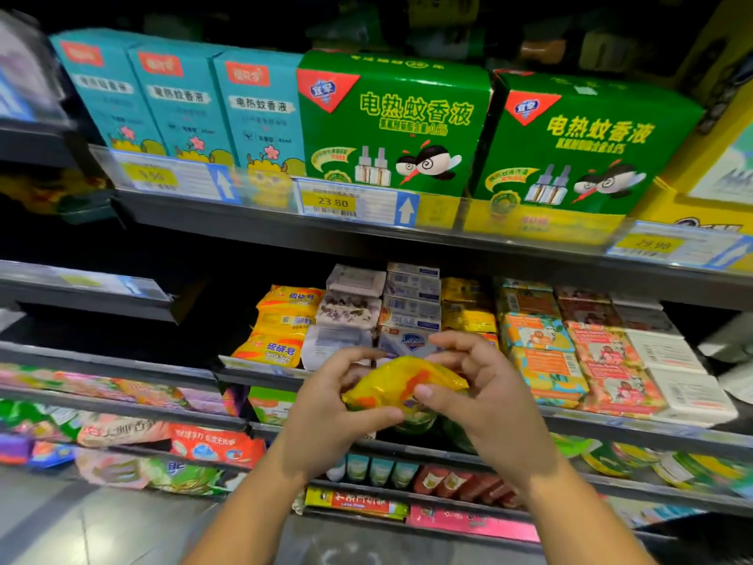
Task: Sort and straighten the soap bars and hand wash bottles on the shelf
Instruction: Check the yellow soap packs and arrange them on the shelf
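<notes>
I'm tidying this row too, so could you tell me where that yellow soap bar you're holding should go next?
Probably onto the yellow soap stack at the row's left end: the yellow soap bar, held by left hand and right hand, has matching yellow wrapping.

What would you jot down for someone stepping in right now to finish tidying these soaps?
Left hand and right hand: both grip one yellow soap pack, held in front of the soap shelf.
Matching yellow soap stack sits at the shelf's left end, beside white and blue boxed soaps.
Done: most stacks look orderly.
Left: shelve the held pack, probably on the yellow stack, then straighten the rest. No hand wash bottles clearly visible.
</notes>
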